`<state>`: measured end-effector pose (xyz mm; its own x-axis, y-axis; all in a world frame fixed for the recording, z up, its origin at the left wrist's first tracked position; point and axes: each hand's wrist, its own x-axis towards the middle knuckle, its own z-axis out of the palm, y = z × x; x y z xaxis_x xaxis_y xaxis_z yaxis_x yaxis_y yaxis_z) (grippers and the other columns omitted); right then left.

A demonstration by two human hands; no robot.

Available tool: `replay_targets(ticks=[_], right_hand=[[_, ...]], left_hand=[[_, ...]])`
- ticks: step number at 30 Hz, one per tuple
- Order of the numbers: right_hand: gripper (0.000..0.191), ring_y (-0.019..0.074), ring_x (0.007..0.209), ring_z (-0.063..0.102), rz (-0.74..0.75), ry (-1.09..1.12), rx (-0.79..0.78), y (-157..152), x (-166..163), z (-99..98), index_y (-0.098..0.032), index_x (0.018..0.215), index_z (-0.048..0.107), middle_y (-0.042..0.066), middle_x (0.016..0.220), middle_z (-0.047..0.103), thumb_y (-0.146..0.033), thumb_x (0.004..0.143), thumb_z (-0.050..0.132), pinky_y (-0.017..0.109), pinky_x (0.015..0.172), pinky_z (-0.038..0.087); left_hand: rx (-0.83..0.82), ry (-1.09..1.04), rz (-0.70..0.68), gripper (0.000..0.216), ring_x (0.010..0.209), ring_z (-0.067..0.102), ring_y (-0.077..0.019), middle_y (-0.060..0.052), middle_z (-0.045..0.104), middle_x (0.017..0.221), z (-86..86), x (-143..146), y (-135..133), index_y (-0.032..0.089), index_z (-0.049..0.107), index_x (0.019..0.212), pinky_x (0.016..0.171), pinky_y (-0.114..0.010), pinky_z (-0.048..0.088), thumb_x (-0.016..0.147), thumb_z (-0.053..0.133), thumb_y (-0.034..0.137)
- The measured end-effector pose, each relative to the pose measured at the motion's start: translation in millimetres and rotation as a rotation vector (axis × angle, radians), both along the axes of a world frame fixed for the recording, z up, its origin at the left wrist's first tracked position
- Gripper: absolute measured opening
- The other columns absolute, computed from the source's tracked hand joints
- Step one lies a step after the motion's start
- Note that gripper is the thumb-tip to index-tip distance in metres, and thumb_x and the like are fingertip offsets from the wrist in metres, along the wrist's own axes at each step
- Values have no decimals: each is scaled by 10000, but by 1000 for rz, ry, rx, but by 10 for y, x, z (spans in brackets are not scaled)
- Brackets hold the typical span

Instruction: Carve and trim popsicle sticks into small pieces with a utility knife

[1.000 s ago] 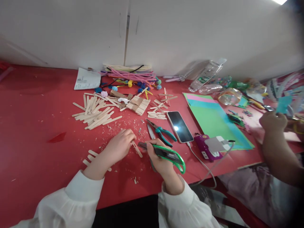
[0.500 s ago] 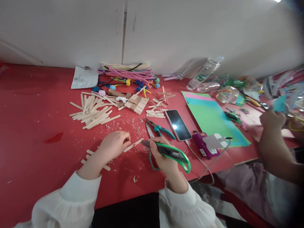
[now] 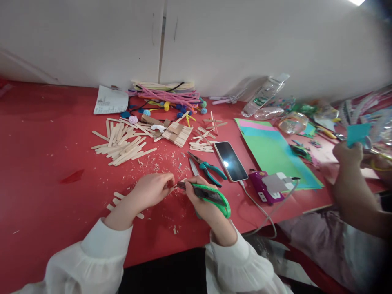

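My left hand (image 3: 150,189) pinches a short wooden craft stick (image 3: 179,182) low over the red table (image 3: 36,134). My right hand (image 3: 200,203) is wrapped round a green utility knife (image 3: 211,195), whose tip meets the stick just beside my left fingertips. Wood shavings (image 3: 156,165) lie scattered around both hands. A few cut stick pieces (image 3: 118,201) rest beside my left wrist. Both arms wear white sleeves.
A pile of craft sticks (image 3: 124,143) and a glued stick panel (image 3: 177,134) lie further back, with pipe cleaners (image 3: 170,97) by the wall. Teal pliers (image 3: 208,168), a phone (image 3: 230,161), a purple charger (image 3: 265,187) and coloured paper (image 3: 275,157) sit right. Another person's hand (image 3: 347,153) holds blue paper.
My hands have drawn closer together. The stick, which stuck out clear of my left fingers half a second ago, is now mostly tucked between my fingertips and the knife tip.
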<state>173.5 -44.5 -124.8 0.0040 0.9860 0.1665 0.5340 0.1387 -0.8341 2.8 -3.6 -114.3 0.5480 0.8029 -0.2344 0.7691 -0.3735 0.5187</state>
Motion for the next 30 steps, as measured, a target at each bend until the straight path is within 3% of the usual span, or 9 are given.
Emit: replay_targets(ticks=[9, 16, 20, 23, 26, 28, 30], right_hand=[[186, 161, 585, 626, -94, 76, -4, -55, -67, -158, -228, 707, 479, 12, 669, 638, -342, 853, 456, 289, 577, 518], [172, 170, 654, 635, -128, 109, 6, -19, -49, -206, -233, 728, 493, 13, 686, 623, -350, 850, 464, 303, 634, 532], [176, 168, 646, 641, -96, 120, -12, 4, -38, -178, -231, 710, 501, -4, 652, 606, -355, 834, 488, 287, 611, 533], [185, 159, 578, 636, -80, 135, -32, -6, -19, -147, -230, 724, 504, -15, 615, 596, -373, 839, 483, 277, 559, 531], [193, 153, 544, 630, -81, 145, -39, -18, -2, -126, -230, 736, 500, -17, 611, 596, -387, 846, 477, 272, 531, 530], [190, 152, 563, 632, -84, 144, -32, -20, 2, -123, -230, 734, 501, -15, 627, 596, -385, 842, 481, 271, 542, 531], [183, 154, 595, 634, -89, 136, -21, -18, 0, -130, -230, 728, 504, -13, 638, 596, -377, 837, 486, 270, 560, 527]], left_hand=[[12, -5, 34, 57, 659, 591, -173, 1, 626, 707, -56, 16, -3, 210, 534, 796, 530, -249, 325, 802, 499, 166], [-39, -66, 40, 73, 637, 611, -165, 0, 641, 672, -56, 70, -47, 198, 538, 698, 531, -235, 372, 735, 540, 135], [-60, -125, 12, 52, 664, 628, -148, 17, 661, 726, -29, 43, -39, 207, 563, 792, 578, -225, 437, 762, 545, 169], [13, -127, 49, 231, 897, 620, -208, -54, 661, 950, -65, -20, 7, 188, 565, 985, 767, -309, 475, 770, 602, 263], [148, -99, 2, 587, 1287, 355, -293, -127, 422, 1384, -142, -62, 38, 202, 491, 1237, 1025, -423, 325, 704, 701, 329], [192, -46, -68, 702, 1376, 174, -318, -106, 259, 1498, -188, -61, 37, 235, 432, 1323, 1070, -463, 256, 696, 710, 381], [192, 12, -110, 715, 1396, 95, -326, -96, 226, 1514, -214, -34, 22, 237, 415, 1345, 1080, -491, 228, 713, 687, 434]])
